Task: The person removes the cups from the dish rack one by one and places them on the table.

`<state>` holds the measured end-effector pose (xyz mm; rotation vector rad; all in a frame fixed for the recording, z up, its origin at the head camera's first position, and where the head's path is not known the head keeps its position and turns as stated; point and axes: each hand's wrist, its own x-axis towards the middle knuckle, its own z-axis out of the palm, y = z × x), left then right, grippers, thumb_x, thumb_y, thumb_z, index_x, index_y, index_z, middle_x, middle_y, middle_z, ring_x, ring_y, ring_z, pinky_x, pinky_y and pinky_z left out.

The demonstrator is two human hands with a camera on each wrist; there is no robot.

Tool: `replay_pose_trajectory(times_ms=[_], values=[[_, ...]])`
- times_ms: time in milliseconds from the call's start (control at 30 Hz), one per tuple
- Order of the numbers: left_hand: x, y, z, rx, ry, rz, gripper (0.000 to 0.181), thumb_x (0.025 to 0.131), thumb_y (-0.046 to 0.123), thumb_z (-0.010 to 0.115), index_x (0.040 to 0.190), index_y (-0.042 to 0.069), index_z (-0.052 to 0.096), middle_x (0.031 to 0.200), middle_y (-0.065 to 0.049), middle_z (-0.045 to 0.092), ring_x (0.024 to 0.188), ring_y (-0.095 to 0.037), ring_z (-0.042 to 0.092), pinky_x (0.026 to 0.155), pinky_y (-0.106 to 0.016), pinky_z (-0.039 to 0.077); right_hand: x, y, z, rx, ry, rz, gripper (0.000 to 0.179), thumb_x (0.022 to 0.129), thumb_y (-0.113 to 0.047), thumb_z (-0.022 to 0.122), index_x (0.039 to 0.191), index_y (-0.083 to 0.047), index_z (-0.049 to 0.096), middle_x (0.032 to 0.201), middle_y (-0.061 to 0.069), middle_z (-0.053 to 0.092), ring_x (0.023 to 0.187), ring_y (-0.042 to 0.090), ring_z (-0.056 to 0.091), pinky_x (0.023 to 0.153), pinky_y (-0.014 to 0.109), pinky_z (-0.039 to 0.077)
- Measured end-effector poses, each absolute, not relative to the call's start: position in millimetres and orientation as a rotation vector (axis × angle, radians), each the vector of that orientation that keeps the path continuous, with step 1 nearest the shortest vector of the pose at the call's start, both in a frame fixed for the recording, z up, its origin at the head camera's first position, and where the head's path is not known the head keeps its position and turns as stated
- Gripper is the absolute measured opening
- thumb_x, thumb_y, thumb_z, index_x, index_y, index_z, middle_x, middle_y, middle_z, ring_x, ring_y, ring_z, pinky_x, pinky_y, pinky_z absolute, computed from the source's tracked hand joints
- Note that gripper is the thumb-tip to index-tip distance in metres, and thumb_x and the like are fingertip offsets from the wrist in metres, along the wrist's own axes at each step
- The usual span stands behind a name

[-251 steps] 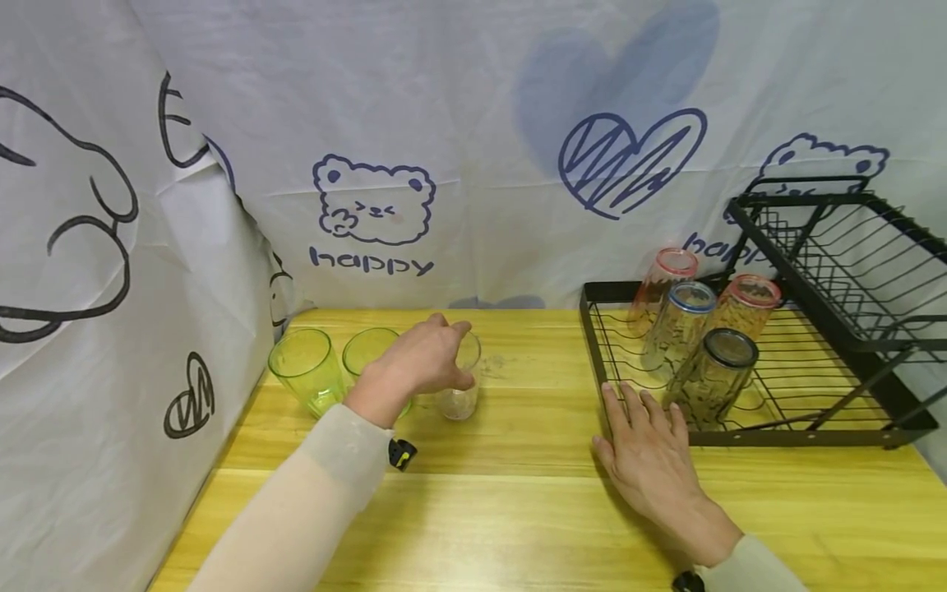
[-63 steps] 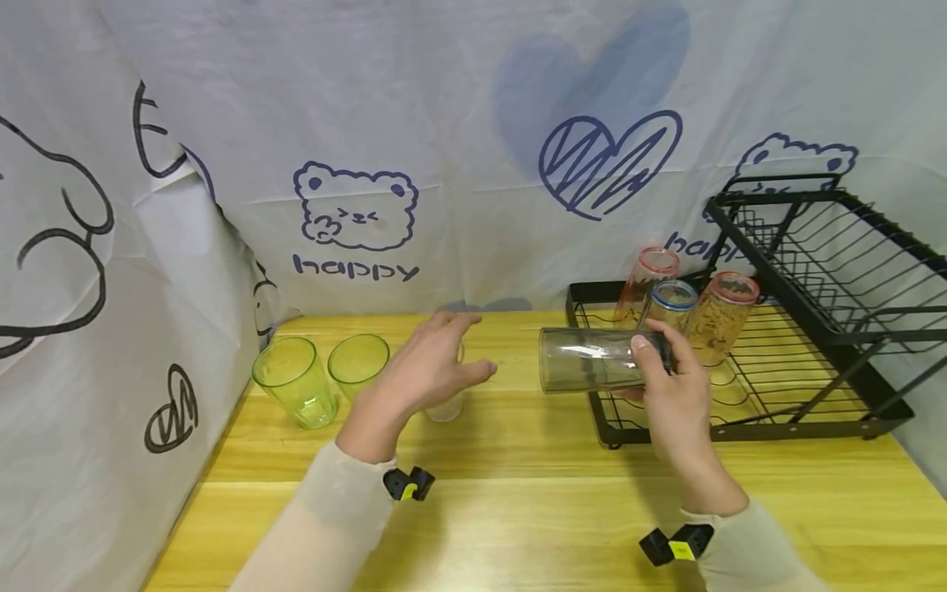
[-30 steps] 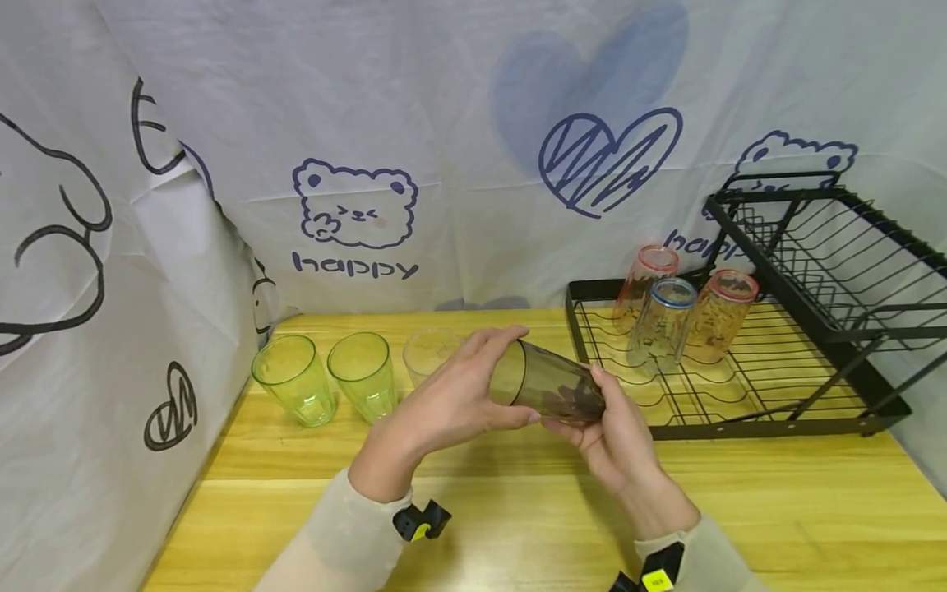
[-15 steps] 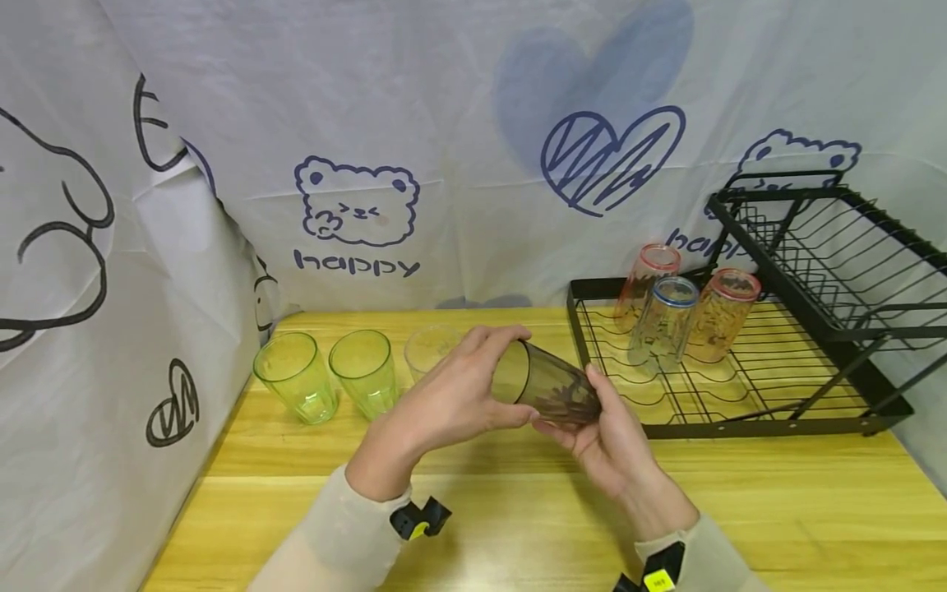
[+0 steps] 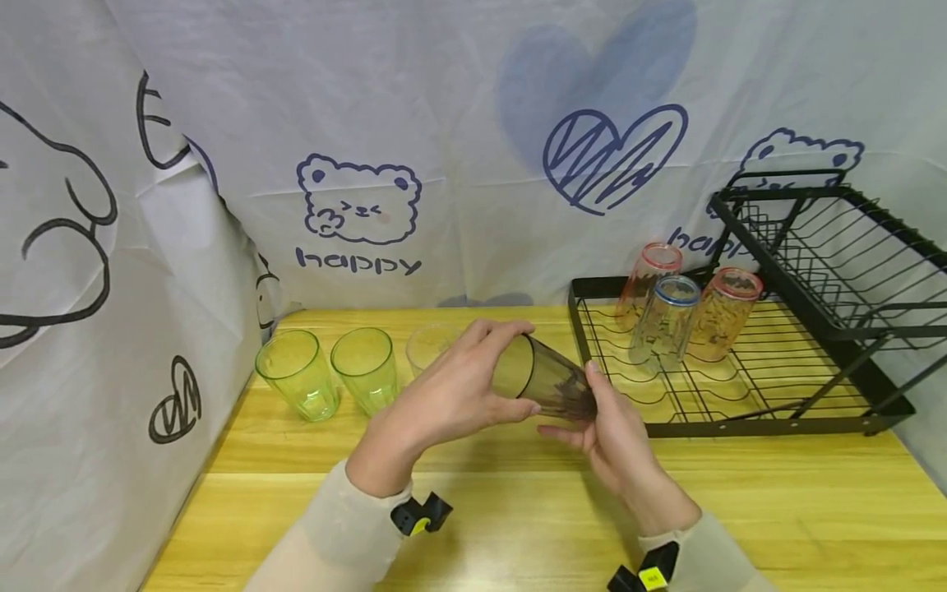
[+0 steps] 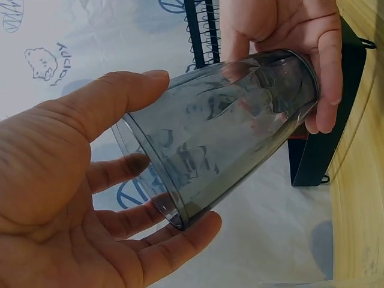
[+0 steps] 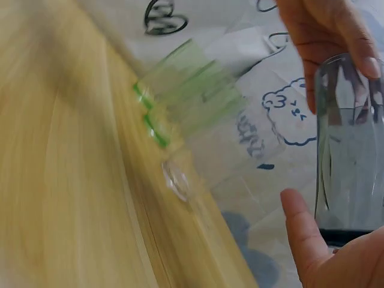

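Note:
A smoky grey drinking glass (image 5: 558,382) is held tilted in the air between both hands, its mouth toward the left and its base toward the right. My left hand (image 5: 451,382) grips the mouth end, with thumb and fingers (image 6: 180,246) spread around the rim in the left wrist view. At the base end, my right hand (image 5: 617,440) holds the glass between thumb and fingers; one finger stands out from it in the right wrist view. Behind the left hand stands a clear glass (image 5: 429,345), partly hidden, beside two green glasses (image 5: 362,370) (image 5: 299,374), all mouth up.
A black two-tier dish rack (image 5: 740,429) stands on the right of the wooden table (image 5: 518,526). Upside down on its lower tier are a blue-rimmed glass (image 5: 664,329) and two red-rimmed glasses (image 5: 721,316) (image 5: 647,284). A printed cloth (image 5: 473,164) hangs behind the table.
The smoky glass, earlier upside down in the rack, was lifted out leftward by my right hand. My left hand left the clear glass and took its mouth end. Over the last second both hands barely moved.

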<state>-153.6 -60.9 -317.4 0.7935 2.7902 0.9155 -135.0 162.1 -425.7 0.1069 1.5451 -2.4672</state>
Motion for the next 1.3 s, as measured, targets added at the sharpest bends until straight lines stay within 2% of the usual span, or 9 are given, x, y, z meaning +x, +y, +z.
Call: replay_pose_trajectory(times_ms=[167, 333, 433, 500, 600, 667, 867, 1067, 1300], values=[[-154, -61, -316, 0.800, 2.805, 0.926, 0.092, 0.085, 0.041, 0.089, 0.163, 0.033, 0.039, 0.155, -0.008, 0.048, 0.133, -0.030, 0.057, 0.105, -0.051, 0.055, -133, 163, -423, 0.105, 1.853, -2.366, 0.068, 0.111, -0.058, 0.037, 0.152, -0.005, 0.048, 0.134, 0.009, 0.066, 0.111, 0.018, 0.074, 0.095, 0.044, 0.063], [-154, -62, -316, 0.825, 2.842, 0.911, 0.093, 0.086, 0.040, 0.088, 0.164, 0.032, 0.038, 0.154, -0.008, 0.048, 0.134, -0.029, 0.057, 0.106, -0.050, 0.054, -132, 168, -420, 0.090, 2.235, -2.180, 0.068, 0.112, -0.057, 0.034, 0.160, -0.010, 0.042, 0.155, 0.016, 0.050, 0.133, 0.024, 0.060, 0.099, 0.035, 0.061], [-155, -63, -317, 0.839, 2.870, 0.885, 0.093, 0.086, 0.041, 0.088, 0.164, 0.031, 0.038, 0.153, -0.008, 0.049, 0.134, -0.029, 0.056, 0.106, -0.050, 0.054, -131, 173, -422, -0.023, 2.660, -1.905, 0.060, 0.114, -0.050, 0.038, 0.160, -0.013, 0.045, 0.156, 0.017, 0.052, 0.132, 0.033, 0.061, 0.099, 0.044, 0.060], [-157, -63, -317, 0.856, 2.891, 0.861, 0.093, 0.086, 0.040, 0.089, 0.163, 0.030, 0.038, 0.153, -0.009, 0.050, 0.135, -0.031, 0.056, 0.106, -0.051, 0.054, -131, 177, -426, -0.185, 2.998, -1.627, 0.052, 0.114, -0.039, 0.047, 0.158, -0.011, 0.048, 0.154, 0.019, 0.055, 0.131, 0.040, 0.061, 0.099, 0.054, 0.058], [-161, -64, -318, 0.880, 2.930, 0.810, 0.093, 0.086, 0.040, 0.089, 0.163, 0.029, 0.039, 0.154, -0.011, 0.049, 0.137, -0.034, 0.055, 0.107, -0.052, 0.054, -132, 185, -434, -0.428, 3.405, -1.183, 0.050, 0.107, -0.023, 0.063, 0.152, -0.004, 0.054, 0.147, 0.025, 0.058, 0.127, 0.047, 0.060, 0.094, 0.064, 0.055], [-165, -64, -320, 0.892, 2.953, 0.764, 0.092, 0.086, 0.040, 0.089, 0.163, 0.028, 0.039, 0.155, -0.013, 0.049, 0.138, -0.035, 0.054, 0.108, -0.052, 0.053, -132, 191, -439, -0.515, 3.532, -0.953, 0.052, 0.102, -0.018, 0.070, 0.149, -0.001, 0.057, 0.144, 0.028, 0.058, 0.129, 0.050, 0.057, 0.098, 0.068, 0.052], [-181, -62, -322, 0.901, 2.965, 0.593, 0.093, 0.087, 0.042, 0.087, 0.165, 0.024, 0.038, 0.156, -0.014, 0.049, 0.139, -0.034, 0.053, 0.112, -0.051, 0.051, -124, 204, -450, -0.429, 3.515, -0.537, 0.054, 0.101, -0.021, 0.070, 0.148, 0.001, 0.056, 0.143, 0.033, 0.055, 0.130, 0.056, 0.053, 0.110, 0.070, 0.043], [-196, -62, -325, 0.859, 2.951, 0.461, 0.093, 0.089, 0.044, 0.084, 0.165, 0.020, 0.037, 0.151, -0.016, 0.052, 0.134, -0.035, 0.056, 0.106, -0.051, 0.054, -118, 211, -460, -0.339, 3.353, -0.294, 0.064, 0.105, -0.034, 0.063, 0.159, -0.006, 0.043, 0.156, 0.032, 0.045, 0.141, 0.058, 0.043, 0.113, 0.081, 0.029], [-208, -59, -333, 0.825, 2.927, 0.387, 0.093, 0.090, 0.046, 0.082, 0.166, 0.021, 0.035, 0.156, -0.015, 0.050, 0.139, -0.034, 0.053, 0.112, -0.051, 0.050, -115, 213, -466, -0.358, 3.330, -0.240, 0.072, 0.105, -0.036, 0.065, 0.164, -0.007, 0.036, 0.159, 0.030, 0.043, 0.143, 0.057, 0.041, 0.115, 0.084, 0.021]])
